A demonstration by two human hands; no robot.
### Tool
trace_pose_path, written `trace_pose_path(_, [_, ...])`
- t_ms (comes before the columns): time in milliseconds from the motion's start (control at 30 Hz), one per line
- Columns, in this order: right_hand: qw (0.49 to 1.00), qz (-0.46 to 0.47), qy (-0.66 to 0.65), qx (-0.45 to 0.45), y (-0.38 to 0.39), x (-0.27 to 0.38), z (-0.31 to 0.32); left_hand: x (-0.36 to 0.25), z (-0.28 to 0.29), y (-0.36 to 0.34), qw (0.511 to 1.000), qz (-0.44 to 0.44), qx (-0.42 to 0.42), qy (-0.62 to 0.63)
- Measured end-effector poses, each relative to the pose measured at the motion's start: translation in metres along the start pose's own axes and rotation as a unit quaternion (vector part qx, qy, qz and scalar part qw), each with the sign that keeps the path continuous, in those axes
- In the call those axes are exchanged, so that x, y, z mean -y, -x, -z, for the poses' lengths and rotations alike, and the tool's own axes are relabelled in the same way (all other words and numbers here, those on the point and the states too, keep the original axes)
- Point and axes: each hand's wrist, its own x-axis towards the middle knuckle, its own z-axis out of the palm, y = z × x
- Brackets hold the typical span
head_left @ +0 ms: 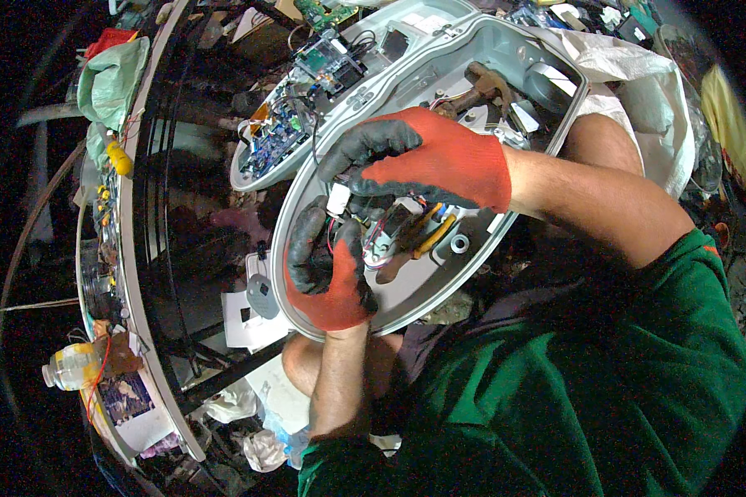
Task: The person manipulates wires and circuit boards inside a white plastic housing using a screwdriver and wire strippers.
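Observation:
A large grey oval plastic housing point(460, 277) lies open across my lap, and both gloved hands work inside its near half. My right hand point(431, 161), in a red glove with dark fingers, curls from above with its fingertips at a small white connector point(338, 199). Below it, my left hand point(330, 286) is closed, thumb opposite fingers, around thin red wires point(331, 238) that run from the connector. The exact fingertip contact is partly hidden. Beside the hands in the housing lie yellow-handled pliers point(435, 236) and a white part with wires point(381, 244). A rusty hammer point(482, 91) rests farther back.
The housing's other half point(244, 178) holds a blue circuit board point(278, 145) and an electronic module point(327, 66). A ledge point(133, 273) with small parts and a clear bottle point(70, 366) runs along the left. White sacks point(622, 70) lie at the right.

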Motion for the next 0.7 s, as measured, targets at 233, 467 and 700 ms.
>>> trace_pose_path(233, [0.998, 0.061, 0.024, 0.006, -0.002, -0.01, 0.002, 0.004, 0.0, -0.002, 0.998, -0.06, 0.019, -0.014])
trace_pose_path(467, [0.997, 0.051, 0.047, 0.028, -0.001, -0.005, 0.003, -0.005, -0.005, 0.001, 0.997, -0.049, -0.008, -0.061])
trace_pose_path(700, [0.999, 0.035, -0.01, 0.027, 0.001, -0.007, 0.0, -0.001, -0.004, 0.001, 0.999, -0.04, 0.003, 0.024])
